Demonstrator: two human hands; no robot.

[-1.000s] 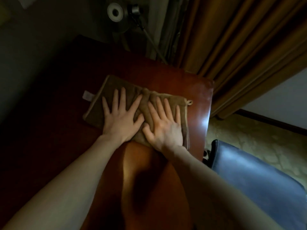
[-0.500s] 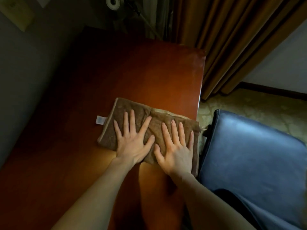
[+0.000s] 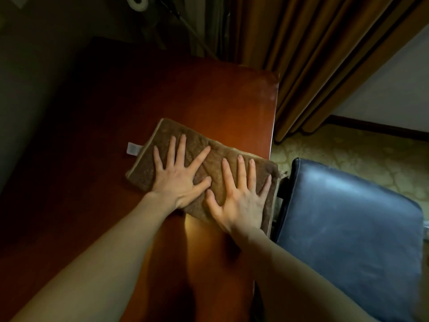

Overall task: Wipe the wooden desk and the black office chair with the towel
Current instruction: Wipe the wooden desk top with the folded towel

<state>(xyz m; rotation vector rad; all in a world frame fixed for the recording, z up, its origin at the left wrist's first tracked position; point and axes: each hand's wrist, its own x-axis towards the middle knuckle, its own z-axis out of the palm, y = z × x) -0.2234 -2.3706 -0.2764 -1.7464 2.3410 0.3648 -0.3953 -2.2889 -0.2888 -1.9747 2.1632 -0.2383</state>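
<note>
Shadow hides from us the far left of the desk (image 3: 209,101), and the round thing (image 3: 139,1) beyond it may be a fan. The folded towel (image 3: 162,135) lies by the desk's right edge, long axis slanting from far-left to near-right, white tag (image 3: 132,148) at its left end. Our left hand (image 3: 178,184) and right hand (image 3: 241,201) press flat on it, fingers spread. A dark chair (image 3: 348,228) stands right of the desk, brown curtains (image 3: 313,54) beyond it

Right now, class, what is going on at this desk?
A person presses the left hand and right hand flat on a folded brown towel lying on the desk. The fingers are straight and spread. The towel sits at the desk's right edge, beside the chair, which neither hand touches.
</note>
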